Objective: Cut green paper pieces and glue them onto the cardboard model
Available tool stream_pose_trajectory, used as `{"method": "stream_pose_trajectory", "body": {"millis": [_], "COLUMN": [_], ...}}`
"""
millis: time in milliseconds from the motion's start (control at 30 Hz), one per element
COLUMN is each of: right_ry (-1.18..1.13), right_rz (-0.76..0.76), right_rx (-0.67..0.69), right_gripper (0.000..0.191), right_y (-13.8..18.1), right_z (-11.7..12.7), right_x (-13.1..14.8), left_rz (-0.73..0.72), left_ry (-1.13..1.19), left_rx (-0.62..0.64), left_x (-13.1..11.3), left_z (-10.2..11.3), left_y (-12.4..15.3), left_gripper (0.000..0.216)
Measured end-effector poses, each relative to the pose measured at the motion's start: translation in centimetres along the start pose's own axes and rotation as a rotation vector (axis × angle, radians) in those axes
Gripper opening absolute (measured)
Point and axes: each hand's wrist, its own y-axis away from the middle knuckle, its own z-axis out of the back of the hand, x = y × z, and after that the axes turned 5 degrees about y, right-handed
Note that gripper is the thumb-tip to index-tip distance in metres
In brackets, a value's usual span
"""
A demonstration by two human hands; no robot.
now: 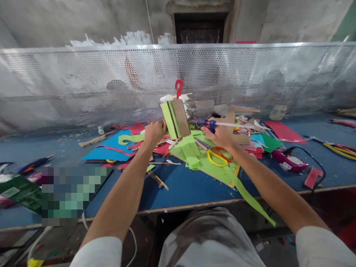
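My left hand (155, 133) is closed on the left side of a small cardboard model (181, 116) faced with light green paper, held up over the table. A red loop-shaped piece (179, 87) and white bits stick up from its top. My right hand (221, 134) wraps round a blue hot glue gun (204, 123), whose tip points left at the model's right side. A white glue stick (236, 125) runs out of its back. Below lie light green paper strips (190, 150) and scissors (218, 157) with yellow and red handles.
Blue card (111, 146), red sheets (283, 131) and cardboard scraps litter the blue table (167, 198). At right lie a magenta device (289, 161) with a black cable and yellow-handled pliers (338, 148). A perforated metal screen (91, 87) stands along the back.
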Motion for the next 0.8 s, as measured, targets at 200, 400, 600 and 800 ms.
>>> {"method": "stream_pose_trajectory", "body": {"millis": [200, 400, 600, 800], "right_ry": [0.084, 0.067, 0.107, 0.067], "right_rz": [-0.042, 0.003, -0.052, 0.03], "right_rx": [-0.061, 0.09, -0.007, 0.187], "right_gripper": [0.038, 0.042, 0.043, 0.041], "right_y": [0.0, 0.2, 0.0, 0.2], "right_z": [-0.5, -0.2, -0.1, 0.6], "right_x": [0.5, 1.7, 1.2, 1.6], "left_rz": [-0.016, 0.003, 0.007, 0.004], "left_ry": [0.0, 0.006, 0.012, 0.019], "left_rx": [0.006, -0.011, -0.011, -0.007], "left_x": [0.0, -0.1, -0.1, 0.4], "left_z": [-0.2, 0.1, 0.2, 0.0], "left_y": [-0.1, 0.0, -0.1, -0.2], "left_gripper": [0.065, 0.066, 0.067, 0.067]}}
